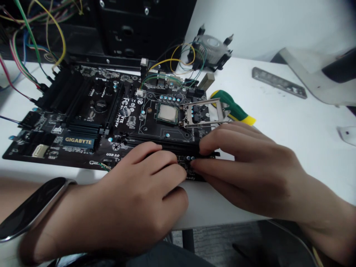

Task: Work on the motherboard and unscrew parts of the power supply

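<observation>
A black Gigabyte motherboard (130,126) lies flat on the white table. My left hand (150,185) rests over its front edge, fingers curled at the long black memory slots (180,146), fingertips hidden. At the right end of those slots is my right hand (244,167), its fingers bent and closed at the slot end. Whatever lies between the fingers of either hand is out of sight. A processor (167,112) sits in the socket, with the metal socket frame (207,113) swung up and over to the right.
Behind the board stands a black computer case (144,33) with coloured wires (30,33) running to the board. A CPU cooler (211,50) on its side, a green-yellow screwdriver handle (233,105) and a metal I/O shield (278,82) lie to the right.
</observation>
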Demonstrator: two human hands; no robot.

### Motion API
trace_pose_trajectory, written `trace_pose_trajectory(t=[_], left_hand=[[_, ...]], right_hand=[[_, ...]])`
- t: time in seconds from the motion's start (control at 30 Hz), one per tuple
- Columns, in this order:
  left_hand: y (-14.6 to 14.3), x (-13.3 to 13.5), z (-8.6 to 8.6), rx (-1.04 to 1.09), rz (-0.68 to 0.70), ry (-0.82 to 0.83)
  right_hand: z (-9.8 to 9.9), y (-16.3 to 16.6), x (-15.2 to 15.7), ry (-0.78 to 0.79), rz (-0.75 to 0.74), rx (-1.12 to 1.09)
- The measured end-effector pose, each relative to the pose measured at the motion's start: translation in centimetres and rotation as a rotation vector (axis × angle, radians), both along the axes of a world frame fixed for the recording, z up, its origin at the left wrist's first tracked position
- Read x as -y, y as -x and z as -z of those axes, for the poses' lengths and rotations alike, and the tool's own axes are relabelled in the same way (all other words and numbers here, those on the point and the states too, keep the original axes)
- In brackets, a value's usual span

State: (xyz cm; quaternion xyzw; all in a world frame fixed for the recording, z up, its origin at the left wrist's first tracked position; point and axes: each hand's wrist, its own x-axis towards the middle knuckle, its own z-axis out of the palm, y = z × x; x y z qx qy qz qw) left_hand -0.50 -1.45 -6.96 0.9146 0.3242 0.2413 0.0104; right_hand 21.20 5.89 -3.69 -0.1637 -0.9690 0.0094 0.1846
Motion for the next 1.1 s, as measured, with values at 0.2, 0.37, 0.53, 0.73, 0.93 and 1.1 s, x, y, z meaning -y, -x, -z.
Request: trace_pose_trajectory(t=[0.2,0.37,0.53,0.73,0.93,1.1], left_hand=[[-0.2,0.2,-0.1,-0.003,-0.016,0.007],[-0.1,0.0,0.0,-0.001,-0.007,-0.001],[-0.1,0.0,-0.1,0.002,0.003,-0.002],[-0.5,0.4,-0.4,-0.009,-0.061,0.027],[-0.1,-0.2,-0.6,-0.005,0.019,0.0],[0.0,-0.4,-0.5,-0.011,0.023,0.025]], right_hand=[[-0.1,0.0,0.1,-0.015,0.005,0.011],[-0.1,-0.1,0.1,-0.001,0.009,0.008],[-0.3,-0.3,-0.1,0.027,0.009,0.009],[-1.0,-0.8,-0.3,0.047,0.073,-0.112],[-1.3,-0.7,-0.6,0.209,0.149,-0.224],[-1.4,-0.8,-0.9,0.282,0.19,-0.294]])
